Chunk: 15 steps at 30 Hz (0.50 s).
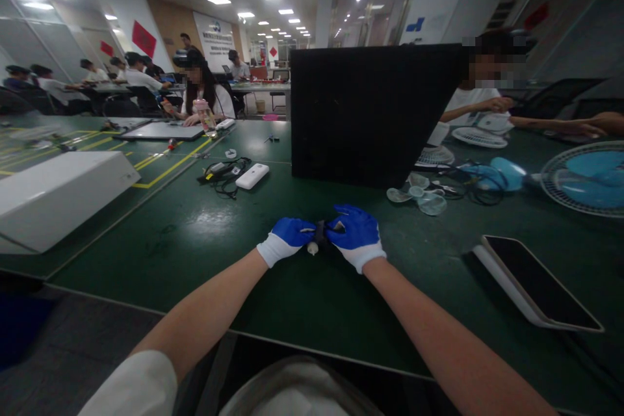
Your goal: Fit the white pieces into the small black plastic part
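Note:
Both my hands wear blue-and-white gloves and meet just above the green table (195, 234). My left hand (287, 237) and my right hand (358, 234) are closed on a small dark part with a white end (318, 238), pinched between the fingers of both. A black upright panel (370, 114) stands right behind my hands.
A tablet in a white case (533, 281) lies at the right. Clear fan blades (419, 196), cables and a blue fan (589, 179) sit behind it. A white power bank (252, 176) and a white box (58, 192) are at the left. Other people sit at the tables.

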Available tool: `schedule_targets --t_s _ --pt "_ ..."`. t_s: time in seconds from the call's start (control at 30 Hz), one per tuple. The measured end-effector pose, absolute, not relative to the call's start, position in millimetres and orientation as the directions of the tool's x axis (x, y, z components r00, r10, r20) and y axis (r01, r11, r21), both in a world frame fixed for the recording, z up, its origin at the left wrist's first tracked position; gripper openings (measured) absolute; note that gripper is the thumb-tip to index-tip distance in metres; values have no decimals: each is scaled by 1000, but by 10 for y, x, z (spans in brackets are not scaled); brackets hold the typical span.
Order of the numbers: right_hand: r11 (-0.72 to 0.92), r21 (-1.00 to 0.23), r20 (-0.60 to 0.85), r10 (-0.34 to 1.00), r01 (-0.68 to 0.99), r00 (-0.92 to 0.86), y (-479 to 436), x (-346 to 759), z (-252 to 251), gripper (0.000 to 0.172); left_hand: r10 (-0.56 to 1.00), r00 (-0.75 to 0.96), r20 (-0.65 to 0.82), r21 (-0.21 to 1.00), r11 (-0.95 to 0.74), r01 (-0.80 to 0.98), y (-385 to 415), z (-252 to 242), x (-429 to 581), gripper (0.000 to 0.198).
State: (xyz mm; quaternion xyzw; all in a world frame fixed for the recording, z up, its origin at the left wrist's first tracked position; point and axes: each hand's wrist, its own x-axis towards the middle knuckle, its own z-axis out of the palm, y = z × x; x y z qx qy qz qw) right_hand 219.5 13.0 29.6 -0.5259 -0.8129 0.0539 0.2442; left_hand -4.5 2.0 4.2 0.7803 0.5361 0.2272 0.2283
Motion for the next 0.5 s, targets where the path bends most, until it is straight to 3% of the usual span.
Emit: schedule_targets --t_s 0.1,0.2,0.27,0.4,0.5 --pt "385 -367 330 905 847 -269 110 2179 325 24 957 279 84 635 -267 725 20 43 -44 24" --pt "345 -379 359 910 859 -207 113 2202 305 52 960 265 93 678 -256 689 37 17 -44 25" --pt "338 -408 392 904 848 -172 124 2250 288 59 960 258 112 713 -258 651 62 -21 -49 25" --pt "361 -462 460 879 810 -129 147 2384 290 45 973 169 158 778 -228 585 138 -105 -90 23" --pt "506 -413 419 844 757 -335 129 2408 323 36 974 72 214 777 -215 592 206 -133 -157 21"
